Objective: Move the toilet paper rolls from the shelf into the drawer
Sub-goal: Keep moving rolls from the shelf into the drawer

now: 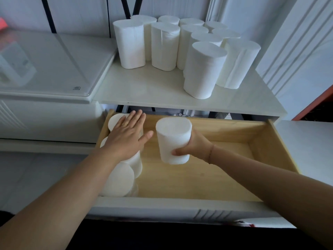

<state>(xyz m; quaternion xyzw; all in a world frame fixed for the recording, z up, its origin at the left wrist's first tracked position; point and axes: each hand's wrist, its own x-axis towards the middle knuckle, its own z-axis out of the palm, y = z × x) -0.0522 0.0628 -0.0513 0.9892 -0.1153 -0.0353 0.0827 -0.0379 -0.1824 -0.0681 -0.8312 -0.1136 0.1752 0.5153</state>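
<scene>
Head view looks down on an open wooden drawer under a white shelf, with one toilet paper roll held upright over the drawer's middle by the right hand, fingers wrapped round its lower part. The left hand lies flat, fingers spread and gripping nothing, on top of the rolls already in the drawer, which stand along its left wall. To do this step well, the held roll should probably go down upright just beside that row, touching it, so the column stays tight and the bare right half of the drawer stays free; the flat left hand can steady the neighbours against tipping. The roll is plain white, coreless-looking at the top, slightly oval and soft, so a firm squeeze would likely dent it. About a dozen more rolls on the shelf stand clustered toward its back right corner, some leaning on one another.
</scene>
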